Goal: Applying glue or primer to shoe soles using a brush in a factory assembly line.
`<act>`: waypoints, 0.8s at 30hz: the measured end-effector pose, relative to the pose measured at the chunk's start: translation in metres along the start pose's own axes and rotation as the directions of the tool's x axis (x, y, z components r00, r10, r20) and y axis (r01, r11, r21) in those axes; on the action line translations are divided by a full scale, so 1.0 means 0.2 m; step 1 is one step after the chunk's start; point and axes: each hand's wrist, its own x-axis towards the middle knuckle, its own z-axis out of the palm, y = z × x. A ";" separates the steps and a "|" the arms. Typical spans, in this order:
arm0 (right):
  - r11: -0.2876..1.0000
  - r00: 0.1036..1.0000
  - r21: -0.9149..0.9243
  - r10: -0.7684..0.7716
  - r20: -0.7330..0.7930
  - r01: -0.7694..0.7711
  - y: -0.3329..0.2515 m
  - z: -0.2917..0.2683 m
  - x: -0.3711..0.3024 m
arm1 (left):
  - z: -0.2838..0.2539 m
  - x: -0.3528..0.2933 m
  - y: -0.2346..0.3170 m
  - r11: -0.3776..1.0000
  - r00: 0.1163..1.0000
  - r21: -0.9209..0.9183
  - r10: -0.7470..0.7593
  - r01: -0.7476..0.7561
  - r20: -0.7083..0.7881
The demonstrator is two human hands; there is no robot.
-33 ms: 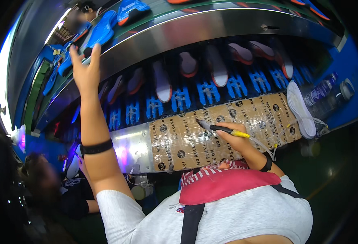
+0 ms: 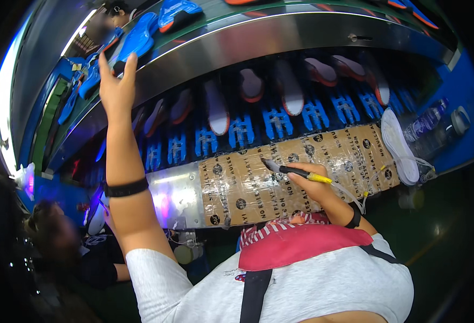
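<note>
My left hand [image 2: 117,90] reaches up at the far left, thumb and fingers apart, with nothing in it. Just beyond its fingertips a blue shoe sole [image 2: 140,35] lies on the raised green belt. In my right hand [image 2: 313,184] is a brush [image 2: 293,170] with dark bristles, a black and yellow handle and a thin clear tube running from its end. The brush is held over a cardboard-covered ledge [image 2: 248,202], bristles pointing left. Behind the ledge, shoes with grey bottoms and red edges [image 2: 217,110] stand in a row, bottoms showing.
Blue holders [image 2: 278,123] line the lower rack under a metal rail [image 2: 280,29]. More blue soles [image 2: 175,12] lie on the belt. At right are a white shoe-shaped piece [image 2: 399,145] and clear bottles [image 2: 428,119]. Other people [image 2: 54,231] are at the left and far left.
My left hand has moved slightly up and to the right, toward the blue sole. My right hand keeps the brush in nearly the same place.
</note>
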 end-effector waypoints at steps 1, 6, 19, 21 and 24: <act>1.000 1.000 -0.005 0.028 0.007 -0.028 0.00 0.00 -0.01 | 0.03 0.06 -0.06 1.000 1.000 0.007 0.003 -0.003 -0.009; 1.000 1.000 0.003 -0.004 -0.007 0.004 0.02 0.00 0.00 | 0.10 0.18 -0.03 0.959 0.987 0.275 -0.103 0.066 0.123; 0.996 0.995 -0.003 0.094 0.015 -0.094 0.06 0.00 0.03 | -0.22 0.57 -0.99 0.793 0.991 0.607 -0.121 0.063 0.055; 0.996 0.996 -0.008 0.085 0.014 -0.085 0.07 0.01 0.04 | -0.24 0.59 -1.00 0.828 0.996 0.559 -0.087 0.054 0.033; 0.996 0.995 -0.002 0.094 0.012 -0.094 0.05 0.03 0.05 | -0.26 0.55 -0.99 0.881 0.998 0.473 0.000 0.029 -0.063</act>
